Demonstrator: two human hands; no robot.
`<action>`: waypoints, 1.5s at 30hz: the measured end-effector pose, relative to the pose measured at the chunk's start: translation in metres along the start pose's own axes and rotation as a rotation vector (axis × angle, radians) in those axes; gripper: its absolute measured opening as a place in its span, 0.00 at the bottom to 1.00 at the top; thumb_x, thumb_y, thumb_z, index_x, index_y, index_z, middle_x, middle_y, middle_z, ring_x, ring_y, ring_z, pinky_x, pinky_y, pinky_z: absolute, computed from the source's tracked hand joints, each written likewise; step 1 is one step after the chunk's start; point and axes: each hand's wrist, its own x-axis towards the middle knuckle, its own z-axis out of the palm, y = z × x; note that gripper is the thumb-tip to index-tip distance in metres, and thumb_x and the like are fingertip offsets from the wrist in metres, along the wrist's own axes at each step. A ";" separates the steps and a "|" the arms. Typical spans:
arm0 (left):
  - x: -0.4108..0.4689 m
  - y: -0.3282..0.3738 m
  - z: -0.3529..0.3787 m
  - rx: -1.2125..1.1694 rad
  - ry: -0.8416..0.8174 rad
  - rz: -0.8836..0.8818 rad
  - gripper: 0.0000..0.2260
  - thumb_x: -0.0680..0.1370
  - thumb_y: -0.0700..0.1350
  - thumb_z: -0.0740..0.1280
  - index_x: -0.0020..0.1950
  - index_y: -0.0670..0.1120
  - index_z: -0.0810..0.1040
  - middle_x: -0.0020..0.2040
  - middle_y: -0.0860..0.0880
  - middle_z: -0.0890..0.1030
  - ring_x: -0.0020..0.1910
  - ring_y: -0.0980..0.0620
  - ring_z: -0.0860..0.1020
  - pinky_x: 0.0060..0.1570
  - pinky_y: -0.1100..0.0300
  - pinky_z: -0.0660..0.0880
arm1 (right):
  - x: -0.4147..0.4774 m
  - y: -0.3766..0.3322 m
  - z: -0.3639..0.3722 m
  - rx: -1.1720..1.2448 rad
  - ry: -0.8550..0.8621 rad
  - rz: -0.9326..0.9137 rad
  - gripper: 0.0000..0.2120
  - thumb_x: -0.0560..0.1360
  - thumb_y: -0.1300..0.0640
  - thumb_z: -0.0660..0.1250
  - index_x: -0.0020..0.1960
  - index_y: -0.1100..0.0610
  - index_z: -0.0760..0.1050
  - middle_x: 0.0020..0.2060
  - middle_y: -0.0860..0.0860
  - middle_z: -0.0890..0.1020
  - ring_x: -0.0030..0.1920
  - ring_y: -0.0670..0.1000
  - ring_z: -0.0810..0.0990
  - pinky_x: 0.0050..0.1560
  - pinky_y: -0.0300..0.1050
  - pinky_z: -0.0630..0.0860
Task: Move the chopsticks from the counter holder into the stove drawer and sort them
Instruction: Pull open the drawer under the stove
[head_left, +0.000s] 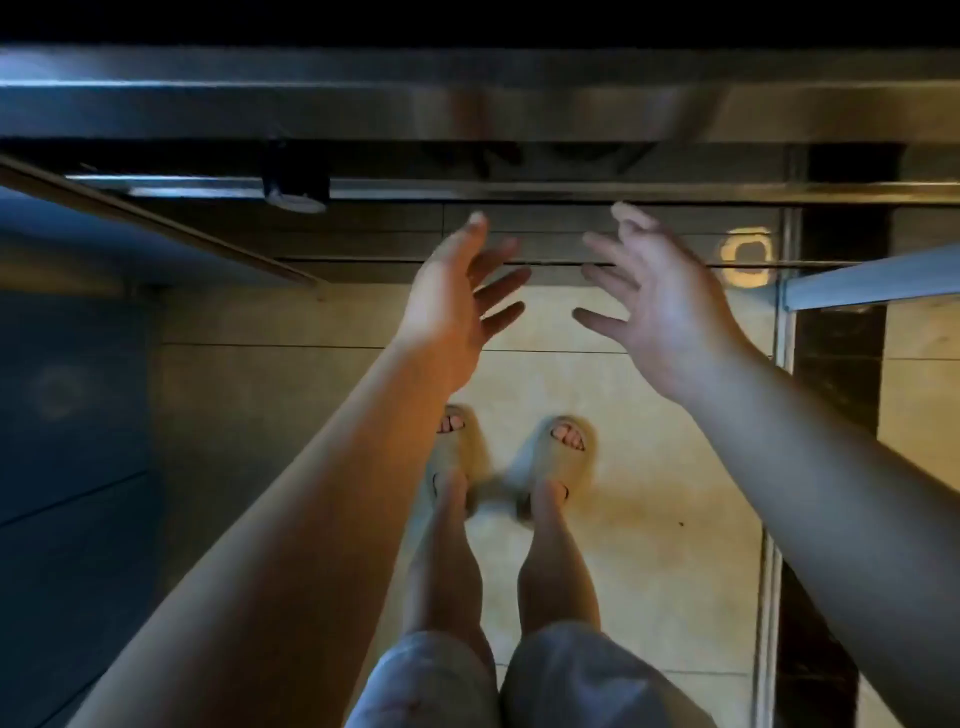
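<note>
Left hand (457, 301): wide, fingers spread, palm turned inward, holding nothing, raised before the brushed stainless-steel desk edge (363, 104).
Right hand (660, 306): wide, fingers splayed, holding nothing, near the left one but apart from it.
Chopsticks: cannot tell where; this view does not show them.
Below: beige open-toe slippers (550, 457) on the pale tiled floor (649, 519).
</note>
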 end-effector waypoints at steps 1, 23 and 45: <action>0.006 0.002 0.000 -0.105 -0.012 -0.009 0.18 0.80 0.57 0.61 0.68 0.52 0.71 0.62 0.49 0.82 0.56 0.48 0.83 0.54 0.50 0.77 | 0.005 -0.001 0.003 0.127 -0.027 0.055 0.20 0.79 0.48 0.57 0.71 0.44 0.66 0.63 0.46 0.77 0.62 0.50 0.75 0.55 0.57 0.76; 0.031 0.008 0.004 -0.562 -0.079 0.095 0.16 0.81 0.45 0.56 0.66 0.46 0.75 0.62 0.43 0.82 0.62 0.47 0.80 0.57 0.48 0.74 | 0.035 0.008 0.025 1.011 -0.108 0.004 0.16 0.72 0.65 0.56 0.57 0.58 0.74 0.58 0.58 0.77 0.61 0.58 0.76 0.58 0.56 0.76; -0.060 -0.045 -0.030 -0.200 0.125 -0.245 0.13 0.84 0.43 0.51 0.60 0.48 0.74 0.60 0.49 0.81 0.52 0.51 0.83 0.48 0.55 0.77 | -0.068 0.064 -0.006 0.843 0.060 0.259 0.15 0.69 0.68 0.56 0.54 0.60 0.73 0.54 0.58 0.77 0.50 0.55 0.81 0.54 0.50 0.78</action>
